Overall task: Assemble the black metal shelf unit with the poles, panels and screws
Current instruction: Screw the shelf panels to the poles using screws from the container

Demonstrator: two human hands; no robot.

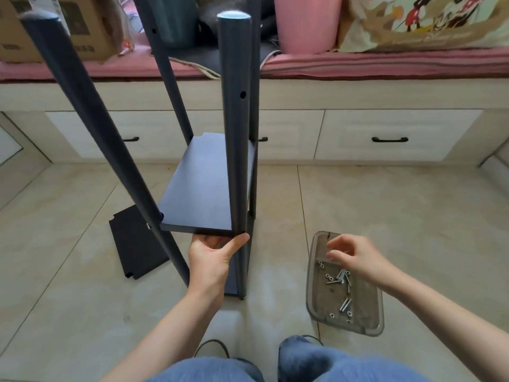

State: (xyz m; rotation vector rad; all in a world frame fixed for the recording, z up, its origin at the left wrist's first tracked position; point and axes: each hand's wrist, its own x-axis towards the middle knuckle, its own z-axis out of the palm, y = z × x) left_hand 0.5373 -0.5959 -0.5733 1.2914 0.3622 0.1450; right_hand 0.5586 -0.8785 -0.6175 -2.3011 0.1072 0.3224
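Observation:
The black shelf unit stands on the tiled floor with several upright poles; the nearest pole [236,133] rises in the middle. A black panel [209,186] sits level between the poles. My left hand [213,257] holds the panel's near edge from below, thumb against the nearest pole. My right hand [355,257] hovers over a clear plastic tray [366,323] of silver screws [340,278] and nuts, fingers loosely curled; whether it pinches anything is unclear. A spare black panel [135,244] lies flat on the floor to the left.
A white cabinet with drawers and black handles [389,139] runs along the back under a pink cushion. A cardboard box [55,28], a pink bin [305,23] and a printed bag rest on top. My knees in blue jeans [303,362] are at the bottom.

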